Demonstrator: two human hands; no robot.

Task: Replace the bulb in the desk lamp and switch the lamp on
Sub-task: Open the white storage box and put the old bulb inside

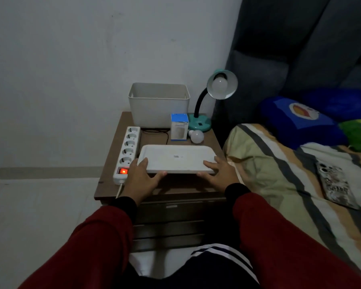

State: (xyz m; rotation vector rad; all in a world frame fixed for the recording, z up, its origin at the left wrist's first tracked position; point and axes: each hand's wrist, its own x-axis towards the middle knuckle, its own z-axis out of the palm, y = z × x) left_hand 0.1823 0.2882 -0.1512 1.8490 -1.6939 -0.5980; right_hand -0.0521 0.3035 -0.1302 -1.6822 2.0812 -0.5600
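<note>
A teal desk lamp (pixel 200 122) with a black gooseneck stands at the back right of the bedside table (pixel 106 184). Its shade holds an unlit white bulb (pixel 219 82). A loose white bulb (pixel 197 136) lies on the table beside a small blue and white bulb box (pixel 179 127). A flat white lid (pixel 177 158) lies at the table's front. My left hand (pixel 141 176) grips its near left corner and my right hand (pixel 218 172) grips its near right corner.
A white open bin (pixel 158 105) stands at the back of the table. A white power strip (pixel 127 152) with a glowing red switch lies along the left edge. A bed with a striped blanket, a phone (pixel 335 185) and blue pillows is to the right.
</note>
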